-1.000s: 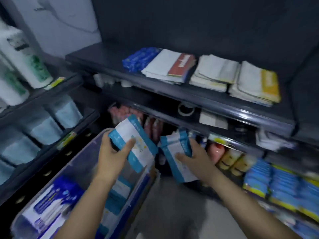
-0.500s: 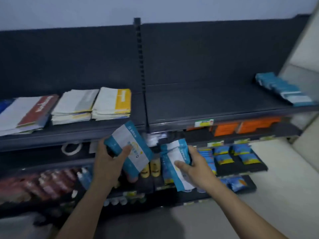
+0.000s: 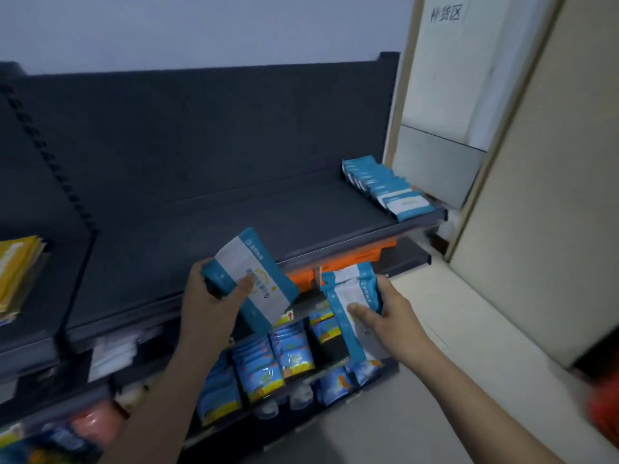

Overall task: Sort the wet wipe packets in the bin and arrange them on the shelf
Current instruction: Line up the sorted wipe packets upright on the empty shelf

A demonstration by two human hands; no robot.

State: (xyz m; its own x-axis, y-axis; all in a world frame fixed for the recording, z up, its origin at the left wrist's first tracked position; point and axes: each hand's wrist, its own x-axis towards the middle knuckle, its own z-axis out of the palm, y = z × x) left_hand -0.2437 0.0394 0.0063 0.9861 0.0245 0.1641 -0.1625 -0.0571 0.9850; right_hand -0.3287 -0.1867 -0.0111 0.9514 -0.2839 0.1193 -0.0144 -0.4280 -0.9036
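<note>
My left hand (image 3: 214, 303) grips a teal-and-white wipe packet (image 3: 251, 279), my right hand (image 3: 385, 313) another packet (image 3: 348, 296); their print is unreadable; the door sign (image 3: 445, 13) reads 补货区.

The packet in the left hand (image 3: 214, 296) — a teal-and-white wet wipe packet (image 3: 251, 279) — looks like soft plastic film, smooth with a faint sheen on its white panel. The second packet (image 3: 351, 296), in the right hand (image 3: 385, 313), has the same slick film and a crimped top edge. The top shelf (image 3: 234, 236) reads as painted metal — dark grey, matt, with a smoother lip along the front. The row of teal packets (image 3: 385, 185) at its far end shares that film finish. The blue sachets (image 3: 268, 366) below are glossier. The floor (image 3: 469, 329) is pale, smooth and slightly shiny.
</note>
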